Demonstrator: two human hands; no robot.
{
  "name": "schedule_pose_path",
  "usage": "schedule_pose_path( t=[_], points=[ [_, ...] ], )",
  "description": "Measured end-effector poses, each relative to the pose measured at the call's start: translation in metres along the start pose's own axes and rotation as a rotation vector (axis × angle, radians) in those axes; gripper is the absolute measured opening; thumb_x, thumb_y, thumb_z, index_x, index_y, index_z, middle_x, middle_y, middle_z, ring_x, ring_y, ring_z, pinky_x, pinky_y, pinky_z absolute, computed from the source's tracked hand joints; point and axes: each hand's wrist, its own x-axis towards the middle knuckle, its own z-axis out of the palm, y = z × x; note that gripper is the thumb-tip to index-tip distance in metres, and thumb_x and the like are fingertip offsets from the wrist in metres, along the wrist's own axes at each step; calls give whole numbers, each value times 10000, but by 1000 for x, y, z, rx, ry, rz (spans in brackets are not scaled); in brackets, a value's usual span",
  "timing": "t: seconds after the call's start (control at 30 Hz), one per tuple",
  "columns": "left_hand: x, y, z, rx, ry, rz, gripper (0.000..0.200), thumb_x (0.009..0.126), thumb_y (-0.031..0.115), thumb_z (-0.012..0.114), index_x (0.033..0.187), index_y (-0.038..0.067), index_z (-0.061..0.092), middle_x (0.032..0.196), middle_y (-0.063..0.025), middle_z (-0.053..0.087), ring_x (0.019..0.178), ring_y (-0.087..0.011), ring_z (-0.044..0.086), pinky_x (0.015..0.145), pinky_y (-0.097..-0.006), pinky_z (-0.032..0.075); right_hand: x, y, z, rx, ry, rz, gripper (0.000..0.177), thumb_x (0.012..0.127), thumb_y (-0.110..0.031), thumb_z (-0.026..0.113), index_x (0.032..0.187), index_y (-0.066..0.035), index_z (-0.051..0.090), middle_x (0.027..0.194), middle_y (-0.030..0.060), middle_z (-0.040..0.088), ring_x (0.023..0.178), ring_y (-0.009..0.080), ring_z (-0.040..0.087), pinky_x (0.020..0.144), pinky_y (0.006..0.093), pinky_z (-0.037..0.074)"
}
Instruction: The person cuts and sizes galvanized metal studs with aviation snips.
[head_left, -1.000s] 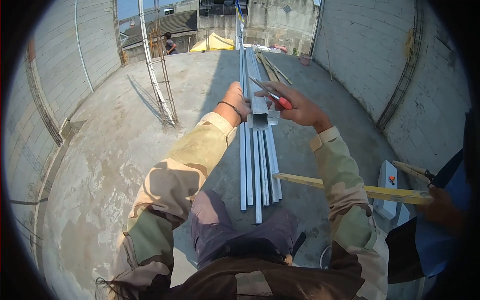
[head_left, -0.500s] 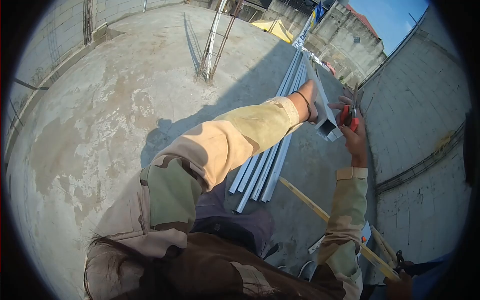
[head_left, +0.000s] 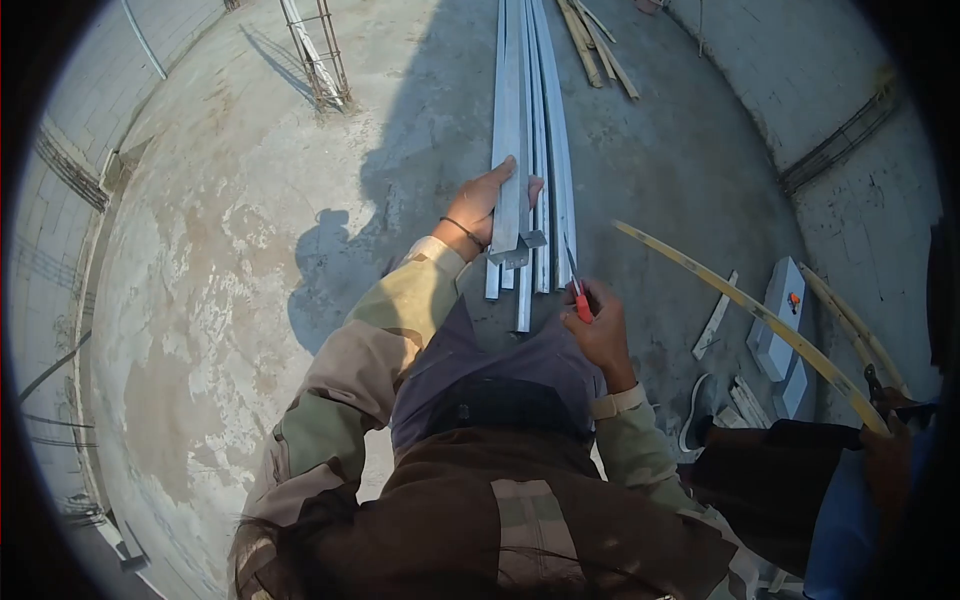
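My left hand [head_left: 478, 207] is closed around a grey metal channel [head_left: 513, 205], thumb on top and fingertips showing at its far side. The near end of the channel has bent or cut flaps and is raised over several long metal profiles [head_left: 541, 240] on the floor. Down to the right of that end, my right hand [head_left: 602, 330] grips red-handled snips [head_left: 584, 306], their blades pointing away from me. The snips are apart from the channel.
A co-worker's hand [head_left: 885, 460] at the right holds a long yellowish strip [head_left: 750, 302] that reaches toward the middle. White pieces [head_left: 778, 325] and wooden strips [head_left: 850, 315] lie near the right wall. A rebar column [head_left: 318, 60] rises at the upper left.
My view has turned, and the channel's end now sits in front of me instead of out to the right. The snips have moved away from it, down and to its right.
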Motion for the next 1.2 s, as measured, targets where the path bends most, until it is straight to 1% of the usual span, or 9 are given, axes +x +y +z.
schedule_pose_path(
  t=[0.07, 0.13, 0.17, 0.27, 0.43, 0.6, 0.67, 1.03, 1.2],
  points=[
    [-19, -19, -8, -54, 40, 29, 497, 1064, 274, 567, 1341, -108, 412, 1148, -244, 580, 982, -300, 651, 829, -406, 608, -19, 9, 7, -115, -1, 24, 440, 765, -93, 750, 1156, 66, 626, 1017, 160, 677, 962, 219, 677, 844, 365, 541],
    [-25, -29, -18, -326, -160, 142, 537, 1064, 251, 562, 1405, -118, 373, 1142, -218, 572, 986, -276, 624, 882, -383, 580, -29, 4, 8, -107, 2, -60, 472, 757, -100, 754, 1171, 75, 611, 1027, 196, 665, 954, 262, 682, 867, 382, 532],
    [-25, -31, -20, -500, -167, 47, 477, 1074, 265, 520, 1351, -117, 449, 1092, -174, 586, 916, -228, 617, 837, -374, 579, -32, 2, 7, -100, 6, -42, 472, 757, -100, 754, 1171, 75, 611, 1027, 196, 665, 954, 262, 682, 867, 382, 532],
    [-18, -37, -31, -459, -212, 16, 521, 1066, 290, 538, 1382, -112, 438, 1040, -137, 584, 910, -202, 597, 806, -338, 566, -20, -2, 3, -152, -52, -166, 508, 738, -63, 755, 1205, 73, 607, 999, 164, 646, 944, 275, 660, 888, 368, 515],
    [-8, -41, -17, -358, -284, -28, 596, 1040, 357, 595, 1389, -97, 430, 980, -95, 578, 840, -160, 593, 750, -305, 567, -15, -12, 10, -257, 94, -297, 444, 710, -41, 694, 1133, 40, 588, 1029, 203, 602, 961, 426, 592, 852, 457, 484],
    [-7, -47, 15, -314, -312, 35, 665, 1027, 345, 628, 1451, -93, 363, 965, -84, 543, 810, -122, 557, 709, -233, 552, -18, -12, 18, -324, 281, -372, 441, 695, -51, 708, 1111, 30, 586, 1008, 209, 588, 936, 419, 585, 806, 456, 475],
    [-7, -46, 25, -349, -300, -5, 589, 1025, 312, 627, 1410, -79, 414, 923, -68, 549, 780, -125, 564, 702, -236, 556, -17, -13, 20, -340, 323, -395, 431, 695, -57, 713, 1098, 30, 588, 988, 208, 586, 913, 418, 585, 787, 456, 474],
    [-1, -53, 31, -540, -399, -9, 655, 974, 172, 601, 1479, -122, 304, 942, -89, 519, 780, -118, 561, 650, -228, 548, -14, -27, 21, -453, 361, -338, 424, 691, -158, 820, 1028, 29, 642, 900, 159, 596, 784, 371, 614, 686, 455, 480],
    [-5, -56, 33, -636, -437, -23, 684, 965, 152, 595, 1498, -123, 265, 955, -93, 513, 780, -129, 562, 641, -226, 546, -5, -23, 15, -396, 311, -366, 389, 680, -73, 778, 1033, 20, 641, 889, 160, 605, 808, 378, 619, 711, 455, 497]
  ],
)
